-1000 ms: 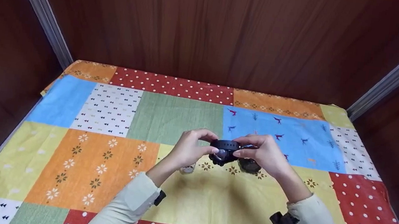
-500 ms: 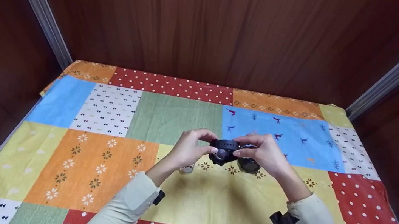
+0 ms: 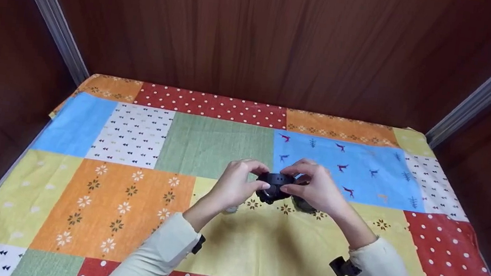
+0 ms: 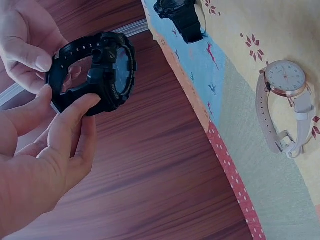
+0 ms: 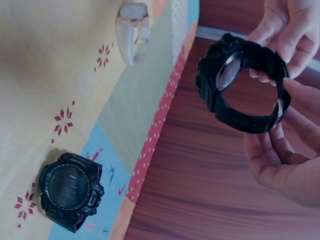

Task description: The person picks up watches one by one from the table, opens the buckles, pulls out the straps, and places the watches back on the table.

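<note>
A black sports watch (image 4: 107, 75) with a chunky round case is held above the table, its strap closed into a loop. My left hand (image 3: 237, 184) pinches it between thumb and fingers at the case and strap side. Opposite, my right hand (image 3: 314, 186) holds the strap, with thumb and fingertips near the buckle (image 5: 279, 111). In the right wrist view the inner face of the case shows through the loop. A second black watch (image 5: 70, 190) with a digital face lies on the cloth. A watch with a pale strap (image 4: 285, 80) and a white dial lies farther left.
A patchwork tablecloth (image 3: 124, 212) covers the table. Dark wood panels (image 3: 258, 32) stand behind it and at both sides, with grey metal strips (image 3: 50, 11) at the corners. Black wrist mounts (image 3: 344, 266) sit at both cuffs.
My right hand has shifted slightly left along the strap, toward my left hand, and its fingers have moved on the watch band. My left hand has barely moved and keeps its grip.
</note>
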`<control>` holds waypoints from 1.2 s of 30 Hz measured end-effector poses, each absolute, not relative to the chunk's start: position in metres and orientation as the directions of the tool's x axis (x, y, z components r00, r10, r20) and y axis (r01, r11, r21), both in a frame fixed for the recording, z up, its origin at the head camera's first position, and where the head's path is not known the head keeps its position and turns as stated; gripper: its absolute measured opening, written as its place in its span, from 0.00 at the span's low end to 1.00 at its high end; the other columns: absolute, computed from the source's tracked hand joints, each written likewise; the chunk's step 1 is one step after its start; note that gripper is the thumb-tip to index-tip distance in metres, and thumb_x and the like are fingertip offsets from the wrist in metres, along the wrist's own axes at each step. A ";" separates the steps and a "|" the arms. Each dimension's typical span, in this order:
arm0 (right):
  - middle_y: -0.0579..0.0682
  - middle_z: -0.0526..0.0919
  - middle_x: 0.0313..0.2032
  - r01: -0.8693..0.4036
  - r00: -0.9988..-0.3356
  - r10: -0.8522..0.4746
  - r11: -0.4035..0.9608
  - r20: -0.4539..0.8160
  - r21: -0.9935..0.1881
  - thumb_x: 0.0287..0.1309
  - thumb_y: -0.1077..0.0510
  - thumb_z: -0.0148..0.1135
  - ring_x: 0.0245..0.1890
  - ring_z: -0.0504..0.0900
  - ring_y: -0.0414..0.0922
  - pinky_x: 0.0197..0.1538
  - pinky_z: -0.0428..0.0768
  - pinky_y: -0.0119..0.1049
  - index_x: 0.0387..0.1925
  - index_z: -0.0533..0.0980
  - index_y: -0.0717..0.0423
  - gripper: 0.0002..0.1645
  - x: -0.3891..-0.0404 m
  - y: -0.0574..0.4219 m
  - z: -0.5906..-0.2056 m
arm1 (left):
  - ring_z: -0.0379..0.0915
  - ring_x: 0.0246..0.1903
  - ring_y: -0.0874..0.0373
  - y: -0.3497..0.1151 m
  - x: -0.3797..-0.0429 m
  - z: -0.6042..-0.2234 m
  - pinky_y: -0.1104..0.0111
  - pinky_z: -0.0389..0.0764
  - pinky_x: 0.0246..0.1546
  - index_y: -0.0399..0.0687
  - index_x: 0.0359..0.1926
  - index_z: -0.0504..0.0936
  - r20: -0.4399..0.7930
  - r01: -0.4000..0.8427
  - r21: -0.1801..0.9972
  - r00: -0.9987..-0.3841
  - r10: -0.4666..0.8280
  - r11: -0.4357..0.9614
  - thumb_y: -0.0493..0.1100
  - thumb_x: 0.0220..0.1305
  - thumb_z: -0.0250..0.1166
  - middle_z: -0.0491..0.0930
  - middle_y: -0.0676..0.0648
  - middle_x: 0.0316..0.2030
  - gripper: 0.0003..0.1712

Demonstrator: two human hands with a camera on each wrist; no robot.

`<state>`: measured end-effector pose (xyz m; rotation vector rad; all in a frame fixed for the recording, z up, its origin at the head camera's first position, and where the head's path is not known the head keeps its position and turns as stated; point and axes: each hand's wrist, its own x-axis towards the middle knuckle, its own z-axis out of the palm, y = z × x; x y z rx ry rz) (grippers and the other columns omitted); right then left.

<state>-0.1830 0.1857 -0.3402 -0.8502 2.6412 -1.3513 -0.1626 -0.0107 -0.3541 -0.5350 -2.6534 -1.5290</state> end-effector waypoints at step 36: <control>0.54 0.77 0.32 -0.477 -0.851 -0.474 0.520 0.225 -0.709 0.43 0.67 0.69 0.36 0.77 0.49 0.39 0.78 0.38 0.36 0.81 0.67 0.14 -0.181 0.182 -0.343 | 0.73 0.42 0.55 -0.008 -0.160 -0.359 0.62 0.69 0.48 0.40 0.40 0.82 0.214 0.309 0.834 -0.945 0.248 0.457 0.36 0.51 0.68 0.81 0.48 0.36 0.12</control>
